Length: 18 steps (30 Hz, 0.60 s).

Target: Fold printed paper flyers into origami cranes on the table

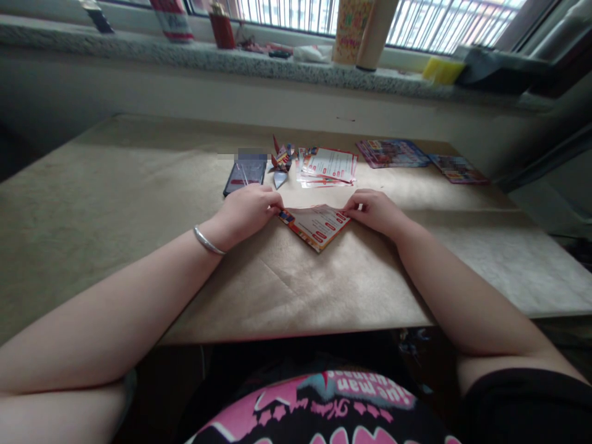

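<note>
A printed paper sheet (315,223), folded into a triangle, lies on the table with one corner pointing toward me. My left hand (252,209) pinches its left corner between thumb and fingers. At the opposite corner my right hand (374,211) pinches the paper the same way. The long far edge runs between both hands and looks slightly raised. Just beyond it sit several loose printed sheets (329,166) in a stack. Left of those stands a folded paper figure (282,157) with pointed tips. A smartphone (246,172) lies behind my left hand.
The table (259,290) has a beige cover. Two piles of colourful printed cards, one larger (393,153) and one smaller (459,168), lie at the back right. On the granite windowsill (194,55) stand a red bottle (222,28), a tall patterned box (350,31) and a yellow item (443,71).
</note>
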Motion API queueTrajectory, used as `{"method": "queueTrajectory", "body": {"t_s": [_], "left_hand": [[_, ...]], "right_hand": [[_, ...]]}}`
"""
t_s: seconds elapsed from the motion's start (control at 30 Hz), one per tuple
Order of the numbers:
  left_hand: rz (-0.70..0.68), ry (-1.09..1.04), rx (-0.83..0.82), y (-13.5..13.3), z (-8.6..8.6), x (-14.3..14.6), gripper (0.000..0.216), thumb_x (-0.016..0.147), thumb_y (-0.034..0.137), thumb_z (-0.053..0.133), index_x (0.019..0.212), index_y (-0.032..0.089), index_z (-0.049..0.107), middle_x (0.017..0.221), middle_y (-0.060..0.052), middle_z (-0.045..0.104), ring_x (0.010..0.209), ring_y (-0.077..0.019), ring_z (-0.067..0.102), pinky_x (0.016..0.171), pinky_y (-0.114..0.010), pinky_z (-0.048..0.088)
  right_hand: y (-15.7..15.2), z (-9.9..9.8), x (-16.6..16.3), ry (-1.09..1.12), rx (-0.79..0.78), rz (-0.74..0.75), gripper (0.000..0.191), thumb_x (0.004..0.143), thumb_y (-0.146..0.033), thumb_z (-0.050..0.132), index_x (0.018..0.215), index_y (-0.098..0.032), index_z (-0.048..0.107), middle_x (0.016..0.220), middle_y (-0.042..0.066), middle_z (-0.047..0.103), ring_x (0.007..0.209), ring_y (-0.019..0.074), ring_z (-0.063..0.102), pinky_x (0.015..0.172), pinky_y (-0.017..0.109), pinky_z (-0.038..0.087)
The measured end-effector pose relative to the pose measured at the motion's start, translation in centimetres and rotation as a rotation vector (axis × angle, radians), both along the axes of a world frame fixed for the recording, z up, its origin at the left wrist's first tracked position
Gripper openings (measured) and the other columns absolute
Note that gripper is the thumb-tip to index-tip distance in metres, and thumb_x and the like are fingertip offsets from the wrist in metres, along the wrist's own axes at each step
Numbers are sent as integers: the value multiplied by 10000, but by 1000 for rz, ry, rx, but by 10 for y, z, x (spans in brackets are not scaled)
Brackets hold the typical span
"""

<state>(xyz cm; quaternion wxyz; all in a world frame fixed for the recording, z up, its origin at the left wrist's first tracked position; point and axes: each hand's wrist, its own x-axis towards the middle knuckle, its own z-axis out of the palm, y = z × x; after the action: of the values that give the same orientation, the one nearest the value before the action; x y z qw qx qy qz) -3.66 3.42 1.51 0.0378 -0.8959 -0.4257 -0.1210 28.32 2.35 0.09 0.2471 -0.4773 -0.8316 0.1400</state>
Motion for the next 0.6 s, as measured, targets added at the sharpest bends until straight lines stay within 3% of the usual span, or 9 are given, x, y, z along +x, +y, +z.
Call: {"method": "queueTrajectory", "body": {"t_s": [0.17, 0.3, 0.6], "left_hand": [[-103, 123, 100, -2, 6, -3, 337, 945, 273, 418, 899, 208, 745, 948, -82, 709, 881, -229, 626, 752, -335, 493], [-194, 204, 86, -1, 10, -4, 339, 943, 229, 403, 934, 221, 742, 987, -71, 711, 906, -211, 631, 814, -331, 504], [-178, 204, 65, 0, 7, -5, 344, 914, 220, 409, 914, 213, 754, 952, -83, 700, 862, -207, 643, 756, -320, 499]], "right_hand": [[-3, 4, 2, -78, 83, 85, 158, 828, -207, 607, 824, -226, 764, 832, 52, 694, 718, 159, 595, 694, 305, 489], [-5, 6, 4, -112, 31, 167, 237, 788, -140, 571, 864, -229, 777, 886, 55, 701, 734, 156, 613, 698, 300, 509], [-7, 7, 5, -88, -32, 177, 273, 780, -143, 565, 903, -229, 792, 910, 58, 694, 736, 152, 625, 687, 294, 510]]}}
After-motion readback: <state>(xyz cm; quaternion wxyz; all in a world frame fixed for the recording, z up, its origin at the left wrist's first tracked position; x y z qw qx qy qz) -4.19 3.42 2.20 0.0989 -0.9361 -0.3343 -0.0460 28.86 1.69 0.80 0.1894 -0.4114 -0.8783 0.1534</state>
